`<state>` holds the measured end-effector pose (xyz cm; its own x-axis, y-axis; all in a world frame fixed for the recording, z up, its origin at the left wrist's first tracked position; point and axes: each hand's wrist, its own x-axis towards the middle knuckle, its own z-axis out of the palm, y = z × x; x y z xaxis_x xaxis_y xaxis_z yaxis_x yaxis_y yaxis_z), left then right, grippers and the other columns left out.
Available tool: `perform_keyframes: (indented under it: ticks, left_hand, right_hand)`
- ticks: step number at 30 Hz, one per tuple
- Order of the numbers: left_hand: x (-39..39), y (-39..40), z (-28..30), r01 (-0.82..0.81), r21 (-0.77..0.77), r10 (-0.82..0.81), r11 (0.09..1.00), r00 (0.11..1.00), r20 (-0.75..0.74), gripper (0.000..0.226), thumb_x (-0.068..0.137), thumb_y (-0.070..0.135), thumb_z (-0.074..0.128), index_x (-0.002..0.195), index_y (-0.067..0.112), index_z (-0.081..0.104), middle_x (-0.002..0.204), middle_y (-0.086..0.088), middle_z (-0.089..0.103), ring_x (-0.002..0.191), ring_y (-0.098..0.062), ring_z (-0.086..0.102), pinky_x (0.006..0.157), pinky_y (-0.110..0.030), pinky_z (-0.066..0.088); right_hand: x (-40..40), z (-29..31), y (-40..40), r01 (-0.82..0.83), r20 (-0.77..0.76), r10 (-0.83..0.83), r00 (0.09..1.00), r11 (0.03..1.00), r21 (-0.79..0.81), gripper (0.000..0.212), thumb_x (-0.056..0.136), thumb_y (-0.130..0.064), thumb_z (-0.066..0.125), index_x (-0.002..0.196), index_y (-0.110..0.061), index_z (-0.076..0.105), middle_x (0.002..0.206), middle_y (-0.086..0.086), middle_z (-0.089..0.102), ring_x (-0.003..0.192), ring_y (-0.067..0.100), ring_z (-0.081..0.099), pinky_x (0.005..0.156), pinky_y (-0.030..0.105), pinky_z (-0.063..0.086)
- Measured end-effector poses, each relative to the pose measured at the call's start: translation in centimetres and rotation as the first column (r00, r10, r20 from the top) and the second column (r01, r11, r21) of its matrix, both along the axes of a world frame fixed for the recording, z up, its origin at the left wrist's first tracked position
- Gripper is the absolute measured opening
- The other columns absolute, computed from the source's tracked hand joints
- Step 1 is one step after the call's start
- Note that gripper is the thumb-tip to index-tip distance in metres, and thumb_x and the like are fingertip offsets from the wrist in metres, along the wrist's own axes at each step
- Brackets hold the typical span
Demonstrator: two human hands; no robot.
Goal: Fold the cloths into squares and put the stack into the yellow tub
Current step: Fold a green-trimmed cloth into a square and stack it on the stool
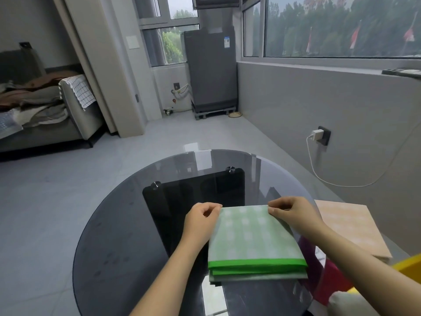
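A green checked cloth with a bright green hem lies folded in several layers on the round dark glass table, near its front right. My left hand pinches the cloth's far left corner. My right hand pinches the far right corner. A corner of the yellow tub shows at the right edge, beyond the table and below its level.
A peach-coloured cloth lies on a surface right of the table. Red and purple fabric shows through the glass near the tub. A charger and white cable hang on the right wall. A sofa stands far left.
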<state>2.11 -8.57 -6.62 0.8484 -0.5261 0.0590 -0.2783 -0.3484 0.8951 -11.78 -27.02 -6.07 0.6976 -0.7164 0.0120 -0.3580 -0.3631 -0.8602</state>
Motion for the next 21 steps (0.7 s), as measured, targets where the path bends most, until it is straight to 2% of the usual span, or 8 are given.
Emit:
perform_keyframes:
  ticks: [3,6,8,10,13,15,18,21]
  left_hand:
    - [-0.3,-0.2,-0.1,0.022,0.076,-0.03,0.997,0.993,0.111,0.014,0.09,0.025,0.059,0.095,0.027,0.072,0.095,0.007,0.053,0.083,-0.006,0.053,0.072,-0.011,0.039]
    - [-0.9,-0.6,-0.2,0.033,0.224,-0.083,0.974,0.973,0.217,0.023,0.09,0.033,0.056,0.108,0.028,0.069,0.095,0.007,0.047,0.099,-0.011,0.044,0.089,-0.023,0.041]
    - [-1.7,-0.9,0.2,-0.03,0.426,-0.151,0.904,0.91,0.386,0.03,0.091,0.042,0.05,0.111,0.028,0.067,0.099,0.006,0.044,0.102,-0.013,0.038,0.094,-0.028,0.039]
    - [-2.8,-1.4,0.7,-0.112,0.547,-0.223,0.83,0.832,0.507,0.037,0.092,0.044,0.042,0.111,0.021,0.064,0.114,0.002,0.043,0.112,-0.018,0.035,0.102,-0.032,0.033]
    - [-3.9,-2.3,0.2,0.003,0.607,-0.328,0.795,0.844,0.425,0.05,0.097,0.039,0.033,0.141,0.014,0.04,0.156,-0.003,0.017,0.144,-0.021,0.009,0.118,-0.034,0.008]
    - [-4.4,-2.5,-0.6,0.085,0.653,-0.41,0.753,0.836,0.364,0.055,0.1,0.037,0.024,0.151,0.022,0.014,0.16,-0.001,0.001,0.147,-0.018,-0.006,0.118,-0.034,-0.005]
    - [-4.3,-2.5,-1.5,0.064,0.692,-0.451,0.719,0.8,0.395,0.055,0.1,0.039,0.017,0.152,0.028,0.001,0.16,0.0,-0.008,0.146,-0.017,-0.013,0.117,-0.036,-0.012]
    - [-4.1,-2.5,-1.8,0.052,0.713,-0.461,0.699,0.795,0.395,0.058,0.097,0.045,0.009,0.151,0.027,-0.003,0.159,0.0,-0.01,0.146,-0.016,-0.015,0.118,-0.037,-0.012]
  right_hand:
    - [0.1,-0.4,0.2,-0.02,-0.066,0.011,0.998,0.991,-0.131,0.014,0.079,-0.021,0.073,0.092,-0.02,0.073,0.089,-0.006,0.07,0.086,0.011,0.064,0.082,0.026,0.05]
    - [0.1,-0.6,0.8,-0.063,-0.123,0.026,0.992,0.949,-0.308,0.02,0.084,-0.02,0.067,0.103,-0.015,0.07,0.103,-0.001,0.065,0.088,0.013,0.059,0.081,0.02,0.043]
    - [0.0,-0.6,1.7,-0.114,-0.159,0.056,0.986,0.917,-0.381,0.025,0.088,-0.023,0.062,0.11,-0.016,0.068,0.11,0.0,0.058,0.096,0.016,0.055,0.083,0.019,0.039]
    - [0.0,-0.4,2.8,-0.171,-0.221,0.08,0.972,0.886,-0.431,0.033,0.092,-0.032,0.053,0.123,-0.021,0.059,0.114,0.0,0.05,0.108,0.019,0.046,0.09,0.024,0.039]
    - [0.0,-0.5,4.2,-0.25,-0.398,0.009,0.917,0.791,-0.559,0.045,0.098,-0.041,0.032,0.142,-0.032,0.034,0.132,0.002,0.038,0.121,0.022,0.034,0.1,0.032,0.033]
    - [0.0,-0.8,4.8,-0.284,-0.472,-0.035,0.881,0.759,-0.586,0.052,0.097,-0.046,0.019,0.147,-0.032,0.019,0.143,0.003,0.029,0.129,0.024,0.028,0.106,0.034,0.024]
    - [-0.1,-1.6,5.3,-0.325,-0.538,-0.023,0.842,0.776,-0.541,0.068,0.086,-0.054,-0.004,0.149,-0.031,0.003,0.155,0.005,0.01,0.142,0.025,0.009,0.116,0.036,0.007]
    - [-0.1,-2.0,5.1,-0.345,-0.569,0.0,0.822,0.794,-0.5,0.059,0.095,-0.051,0.008,0.149,-0.03,-0.006,0.158,0.006,-0.007,0.145,0.023,-0.007,0.117,0.038,-0.006]
